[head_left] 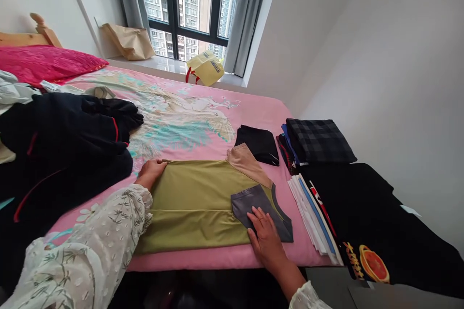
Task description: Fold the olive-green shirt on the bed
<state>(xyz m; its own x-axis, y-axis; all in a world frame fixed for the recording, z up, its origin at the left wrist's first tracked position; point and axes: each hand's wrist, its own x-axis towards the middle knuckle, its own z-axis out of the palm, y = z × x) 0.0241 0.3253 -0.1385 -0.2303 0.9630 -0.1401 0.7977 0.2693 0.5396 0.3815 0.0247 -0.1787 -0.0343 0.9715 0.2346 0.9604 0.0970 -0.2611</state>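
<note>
An olive-green T-shirt (192, 188) lies on the bed with its sides folded in, its collar to the right and its hem to the left. One sleeve (243, 158) is pinkish-beige and the other (250, 200) is dark grey; both rest across the shirt. My left hand (152, 172) grips the far corner of the hem, the fingertips partly hidden. Lying flat with fingers stretched, my right hand (264, 236) rests on the grey sleeve near the collar.
Dark loose clothes (72, 140) are heaped at the left. To the right are a folded black garment (257, 144), a checked folded garment (321, 139), white folded clothes (308, 215) and a black printed T-shirt (380, 222). The pink bedsheet (253, 101) reaches the window; bags stand on the sill.
</note>
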